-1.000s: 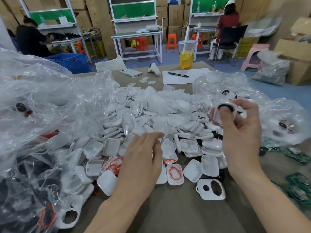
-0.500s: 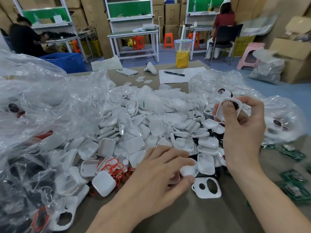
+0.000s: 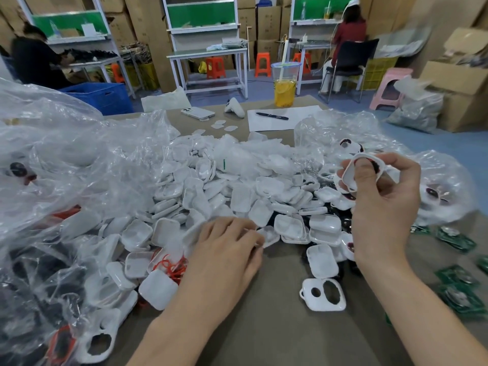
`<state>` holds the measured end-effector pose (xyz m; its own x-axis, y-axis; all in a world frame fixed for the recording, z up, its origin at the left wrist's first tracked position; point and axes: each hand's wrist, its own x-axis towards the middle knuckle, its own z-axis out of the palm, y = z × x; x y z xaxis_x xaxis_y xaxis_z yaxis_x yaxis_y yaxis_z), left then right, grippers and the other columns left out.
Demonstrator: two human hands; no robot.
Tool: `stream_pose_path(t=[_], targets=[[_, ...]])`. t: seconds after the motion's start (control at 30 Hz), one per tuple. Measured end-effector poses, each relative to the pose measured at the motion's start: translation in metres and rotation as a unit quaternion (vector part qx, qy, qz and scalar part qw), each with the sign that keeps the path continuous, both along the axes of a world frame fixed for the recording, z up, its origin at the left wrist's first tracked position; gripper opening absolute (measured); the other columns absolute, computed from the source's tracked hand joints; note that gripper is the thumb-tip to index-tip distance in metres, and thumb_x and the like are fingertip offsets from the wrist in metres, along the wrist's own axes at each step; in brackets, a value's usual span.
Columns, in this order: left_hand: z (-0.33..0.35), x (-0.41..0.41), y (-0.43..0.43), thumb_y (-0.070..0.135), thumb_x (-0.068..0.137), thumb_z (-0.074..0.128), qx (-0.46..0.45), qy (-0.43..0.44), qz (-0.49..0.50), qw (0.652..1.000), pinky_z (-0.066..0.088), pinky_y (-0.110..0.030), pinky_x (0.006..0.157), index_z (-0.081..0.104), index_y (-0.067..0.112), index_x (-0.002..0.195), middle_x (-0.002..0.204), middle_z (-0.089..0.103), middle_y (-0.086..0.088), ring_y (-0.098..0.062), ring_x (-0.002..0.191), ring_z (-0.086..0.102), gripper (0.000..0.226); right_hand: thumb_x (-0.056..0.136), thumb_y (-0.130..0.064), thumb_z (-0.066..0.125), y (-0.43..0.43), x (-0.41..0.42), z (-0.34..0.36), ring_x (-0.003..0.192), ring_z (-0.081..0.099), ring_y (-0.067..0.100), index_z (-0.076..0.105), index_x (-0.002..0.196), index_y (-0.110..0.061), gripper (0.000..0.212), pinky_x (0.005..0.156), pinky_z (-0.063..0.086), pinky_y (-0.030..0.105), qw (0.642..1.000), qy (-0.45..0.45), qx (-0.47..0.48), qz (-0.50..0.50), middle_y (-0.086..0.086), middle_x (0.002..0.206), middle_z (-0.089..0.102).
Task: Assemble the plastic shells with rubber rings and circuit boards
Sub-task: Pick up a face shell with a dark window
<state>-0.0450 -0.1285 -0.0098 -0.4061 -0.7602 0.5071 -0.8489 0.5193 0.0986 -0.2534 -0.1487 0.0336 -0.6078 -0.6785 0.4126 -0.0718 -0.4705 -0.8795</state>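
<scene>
The right hand is held up over the right side of the big pile of white shells. It holds one white shell with holes. The thumb lies flat across the front of this shell. The other fingers curl round its back and top edge. Something dark and red shows through the shell's upper hole, next to the thumb tip.

The left hand lies palm down at the near edge of the pile, on the brown table. Its fingers are bent and their tips are blurry. A small white shell sits right at the fingertips and touches them. I cannot tell if the hand is holding it or only touching it.

Just left of the left hand is a tangle of red rubber rings among the shells. Between the two arms, near the right wrist, another shell with two holes lies flat on the table by itself. Green circuit boards lie on the table to the right of the right arm. Clear plastic bags are heaped at the left. Far back on the table are a cup of yellow drink, a pen on white paper and a phone.
</scene>
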Motion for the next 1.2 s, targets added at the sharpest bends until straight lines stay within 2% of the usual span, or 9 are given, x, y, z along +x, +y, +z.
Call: stream_pose_path(t=[0.2, 0.33, 0.5, 0.57, 0.77, 0.87, 1.03, 1.13, 1.2], targets=[[-0.005, 0.011, -0.01, 0.023, 0.089, 0.069, 0.0, 0.027, 0.097, 0.995, 0.052, -0.046, 0.082, 0.074, 0.02, 0.094, 0.105, 0.067, 0.002, -0.028, 0.101, 0.06, 0.008, 0.096, -0.034, 0.062, 0.001, 0.0, -0.001, 0.087, 0.059, 0.046, 0.051, 0.092, -0.048, 0.018, 0.073, 0.048, 0.046, 1.0, 0.004, 0.004, -0.001, 0.033, 0.102, 0.062], [-0.004, 0.011, -0.011, 0.02, 0.091, 0.068, -0.005, 0.048, 0.096, 0.994, 0.052, -0.045, 0.083, 0.074, 0.019, 0.098, 0.103, 0.069, 0.003, -0.027, 0.099, 0.061, 0.01, 0.096, -0.032, 0.063, 0.001, 0.0, -0.004, 0.08, 0.057, 0.027, 0.052, 0.093, -0.046, 0.018, 0.073, 0.046, 0.04, 1.0, -0.001, 0.008, 0.016, 0.035, 0.103, 0.06], [-0.001, 0.012, -0.011, 0.017, 0.093, 0.067, 0.0, 0.082, 0.101, 0.992, 0.051, -0.044, 0.08, 0.072, 0.02, 0.1, 0.101, 0.069, 0.006, -0.024, 0.098, 0.062, 0.009, 0.098, -0.021, 0.063, -0.006, -0.001, -0.012, 0.079, 0.069, 0.013, 0.053, 0.096, -0.037, 0.019, 0.067, 0.055, 0.025, 0.997, 0.012, 0.034, 0.075, -0.001, 0.086, 0.074], [-0.002, 0.014, -0.013, 0.016, 0.094, 0.066, 0.0, 0.089, 0.112, 0.99, 0.05, -0.044, 0.08, 0.071, 0.019, 0.099, 0.099, 0.069, 0.006, -0.025, 0.095, 0.061, 0.008, 0.098, -0.018, 0.062, -0.007, 0.002, -0.014, 0.084, 0.072, 0.012, 0.054, 0.097, -0.032, 0.017, 0.064, 0.054, 0.021, 0.991, 0.029, 0.049, 0.118, -0.004, 0.088, 0.076], [-0.001, 0.019, -0.014, 0.019, 0.095, 0.064, -0.008, 0.072, 0.121, 0.99, 0.045, -0.04, 0.081, 0.071, 0.019, 0.099, 0.097, 0.068, 0.006, -0.025, 0.091, 0.061, 0.008, 0.092, -0.032, 0.063, -0.003, 0.012, -0.017, 0.084, 0.071, 0.026, 0.056, 0.09, -0.046, 0.016, 0.082, 0.055, 0.054, 0.979, 0.095, 0.076, 0.164, -0.002, 0.09, 0.077], [0.001, 0.019, -0.013, 0.019, 0.093, 0.068, 0.008, 0.072, 0.113, 0.991, 0.046, -0.041, 0.081, 0.069, 0.02, 0.099, 0.098, 0.067, 0.007, -0.024, 0.094, 0.06, 0.007, 0.092, -0.034, 0.064, -0.002, 0.013, -0.017, 0.084, 0.069, 0.034, 0.056, 0.091, -0.046, 0.014, 0.082, 0.054, 0.061, 0.977, 0.098, 0.082, 0.171, 0.004, 0.089, 0.075], [0.004, 0.021, -0.01, 0.03, 0.094, 0.065, 0.032, 0.046, 0.09, 0.994, 0.048, -0.041, 0.087, 0.071, 0.027, 0.1, 0.106, 0.065, 0.007, -0.023, 0.102, 0.058, 0.009, 0.097, -0.03, 0.063, -0.002, 0.013, -0.017, 0.09, 0.062, 0.042, 0.06, 0.097, -0.042, 0.013, 0.069, 0.047, 0.038, 0.971, 0.097, 0.094, 0.195, 0.012, 0.091, 0.073], [0.005, 0.02, -0.01, 0.037, 0.091, 0.069, 0.047, 0.023, 0.1, 0.994, 0.047, -0.042, 0.091, 0.074, 0.033, 0.107, 0.113, 0.064, 0.005, -0.024, 0.108, 0.057, 0.017, 0.097, -0.026, 0.064, -0.003, 0.012, -0.016, 0.077, 0.065, 0.024, 0.062, 0.098, -0.036, 0.01, 0.068, 0.048, 0.027, 0.966, 0.08, 0.112, 0.217, -0.001, 0.089, 0.076], [0.005, 0.02, -0.01, 0.036, 0.089, 0.072, 0.05, 0.02, 0.1, 0.994, 0.047, -0.042, 0.089, 0.074, 0.032, 0.101, 0.111, 0.065, 0.005, -0.025, 0.107, 0.058, 0.013, 0.096, -0.026, 0.067, -0.004, 0.011, -0.015, 0.074, 0.059, 0.018, 0.062, 0.095, -0.033, 0.008, 0.062, 0.046, 0.032, 0.963, 0.045, 0.14, 0.224, -0.002, 0.085, 0.076]])
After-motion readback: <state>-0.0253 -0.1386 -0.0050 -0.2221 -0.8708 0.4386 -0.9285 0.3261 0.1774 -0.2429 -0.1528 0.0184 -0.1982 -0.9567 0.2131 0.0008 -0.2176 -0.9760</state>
